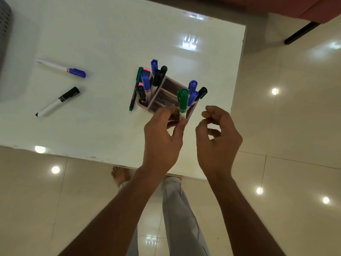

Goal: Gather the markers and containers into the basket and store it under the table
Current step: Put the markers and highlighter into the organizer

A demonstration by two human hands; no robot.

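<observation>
A pale pink compartmented container [164, 97] stands on the white table [96, 34] with several blue, black and pink markers upright in it. My left hand [162, 141] pinches a green-capped marker [183, 102] upright over the container's near side. Just right of the container my right hand [217, 137] hovers with its fingers curled and holds nothing. A thin green pen [135, 88] leans at the container's left. A blue-capped marker [61, 68] and a black-capped marker [57, 102] lie loose on the table's left. The grey perforated basket [4, 32] shows at the far left edge.
The table's near edge runs just behind my wrists and its right edge lies past the container. Glossy tiled floor [287, 126] surrounds it. My legs and a bare foot [120, 175] are below the table edge. A reddish seat [295, 8] stands at top right.
</observation>
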